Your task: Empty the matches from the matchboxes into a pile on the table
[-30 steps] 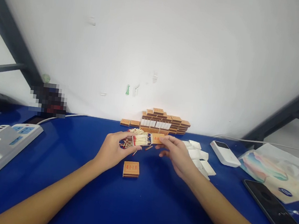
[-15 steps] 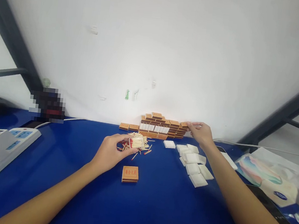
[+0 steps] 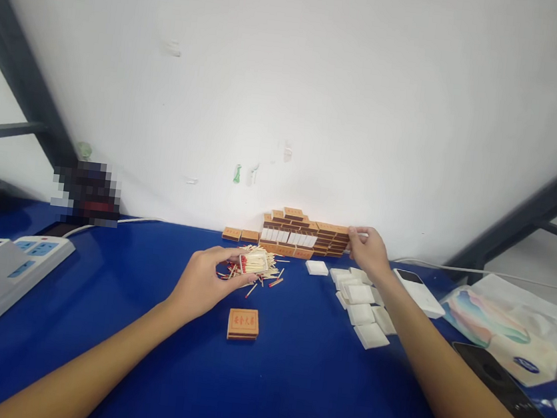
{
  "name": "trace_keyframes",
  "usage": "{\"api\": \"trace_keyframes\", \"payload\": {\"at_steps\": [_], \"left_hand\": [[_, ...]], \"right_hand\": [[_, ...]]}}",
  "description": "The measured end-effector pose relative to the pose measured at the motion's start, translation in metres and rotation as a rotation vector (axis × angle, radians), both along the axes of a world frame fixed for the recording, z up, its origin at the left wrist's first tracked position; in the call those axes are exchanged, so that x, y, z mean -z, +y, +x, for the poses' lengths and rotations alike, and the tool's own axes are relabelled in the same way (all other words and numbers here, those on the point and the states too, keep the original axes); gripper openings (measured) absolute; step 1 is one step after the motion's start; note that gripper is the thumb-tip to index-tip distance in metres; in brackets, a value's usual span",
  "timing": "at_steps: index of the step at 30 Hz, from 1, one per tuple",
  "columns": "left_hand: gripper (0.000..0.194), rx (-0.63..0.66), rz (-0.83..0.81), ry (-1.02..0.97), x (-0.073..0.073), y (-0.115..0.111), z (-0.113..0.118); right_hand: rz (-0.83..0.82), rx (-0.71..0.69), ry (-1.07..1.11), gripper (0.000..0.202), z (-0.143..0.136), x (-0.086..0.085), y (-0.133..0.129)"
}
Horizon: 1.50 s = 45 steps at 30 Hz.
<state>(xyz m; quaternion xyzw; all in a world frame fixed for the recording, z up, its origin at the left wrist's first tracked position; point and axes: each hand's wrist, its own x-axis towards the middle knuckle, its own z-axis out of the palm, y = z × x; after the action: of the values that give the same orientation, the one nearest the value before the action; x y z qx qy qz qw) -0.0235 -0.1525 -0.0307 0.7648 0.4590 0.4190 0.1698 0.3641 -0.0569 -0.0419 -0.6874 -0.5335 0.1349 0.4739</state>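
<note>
Between its thumb and fingers, my left hand (image 3: 211, 273) grips a white matchbox tray (image 3: 254, 262) full of red-tipped matches. Loose matches (image 3: 271, 270) lie heaped around and behind it. Against the wall, orange matchboxes (image 3: 292, 214) are stacked, with a row of white trays (image 3: 288, 237) set on edge in the lower part. My right hand (image 3: 368, 251) pinches a matchbox (image 3: 340, 229) at the top right end of the stack. A separate orange matchbox pile (image 3: 243, 324) lies nearer to me.
Several empty white trays (image 3: 362, 294) lie in a loose pile at right, and one tray (image 3: 317, 268) sits apart. Beyond my right forearm are a white device (image 3: 418, 293) and a tissue pack (image 3: 492, 320). A power strip (image 3: 13, 279) stands at left.
My right hand has moved slightly left, and the matchbox at the stack's right end now sits level and close against its neighbour. My left hand with the tray has hardly moved.
</note>
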Motion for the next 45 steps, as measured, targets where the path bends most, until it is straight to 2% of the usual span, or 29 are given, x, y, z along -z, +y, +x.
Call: {"api": "trace_keyframes", "payload": {"at_steps": [4, 6, 7, 8, 10, 11, 13, 15, 19, 21, 25, 28, 32, 37, 41, 45], "left_hand": [[0.047, 0.014, -0.008, -0.005, 0.0, 0.003, -0.001], [0.049, 0.024, -0.013, -0.002, 0.002, 0.007, -0.002], [0.051, 0.031, -0.018, -0.001, 0.003, 0.009, -0.003], [0.052, 0.039, -0.024, 0.002, 0.005, 0.01, -0.003], [0.053, 0.052, -0.027, 0.002, 0.008, 0.014, -0.004], [0.053, 0.057, -0.024, 0.001, 0.01, 0.015, -0.004], [0.053, 0.062, -0.011, 0.002, 0.013, 0.017, -0.005], [0.053, 0.071, 0.002, 0.011, 0.015, 0.019, -0.005], [0.052, 0.094, 0.037, 0.041, 0.02, 0.023, -0.004], [0.058, 0.095, 0.085, 0.065, 0.022, 0.025, -0.005], [0.069, 0.042, 0.22, 0.133, 0.024, 0.027, -0.007], [0.059, 0.021, 0.28, 0.212, 0.023, 0.024, -0.007], [0.043, 0.075, 0.338, 0.292, 0.023, 0.019, -0.005], [0.015, 0.142, 0.405, 0.357, 0.024, 0.017, -0.002], [0.012, 0.144, 0.404, 0.36, 0.023, 0.016, -0.002], [0.012, 0.145, 0.411, 0.349, 0.022, 0.016, -0.003]], "right_hand": [[0.149, 0.134, -0.132, 0.039, -0.011, -0.012, -0.016], [0.235, 0.1, -0.177, 0.035, -0.031, -0.02, -0.028], [0.229, -0.002, -0.147, 0.036, -0.045, -0.024, -0.035], [0.184, -0.161, -0.087, 0.037, -0.062, -0.027, -0.041], [-0.068, -0.526, 0.064, 0.04, -0.097, -0.029, -0.052], [-0.207, -0.658, 0.175, 0.041, -0.114, -0.028, -0.056], [-0.37, -0.811, 0.342, 0.044, -0.143, -0.023, -0.062], [-0.425, -0.874, 0.453, 0.046, -0.16, -0.016, -0.063], [-0.435, -0.853, 0.497, 0.051, -0.168, -0.004, -0.06], [-0.424, -0.819, 0.482, 0.052, -0.166, 0.0, -0.058], [-0.256, -0.728, 0.432, 0.049, -0.157, -0.001, -0.052], [-0.143, -0.685, 0.331, 0.049, -0.15, -0.003, -0.044], [-0.096, -0.646, 0.306, 0.049, -0.147, 0.0, -0.037], [-0.047, -0.708, 0.257, 0.045, -0.157, 0.006, -0.04], [0.078, -0.723, 0.137, 0.032, -0.159, 0.009, -0.044], [0.178, -0.671, -0.104, 0.024, -0.156, 0.01, -0.045]]}}
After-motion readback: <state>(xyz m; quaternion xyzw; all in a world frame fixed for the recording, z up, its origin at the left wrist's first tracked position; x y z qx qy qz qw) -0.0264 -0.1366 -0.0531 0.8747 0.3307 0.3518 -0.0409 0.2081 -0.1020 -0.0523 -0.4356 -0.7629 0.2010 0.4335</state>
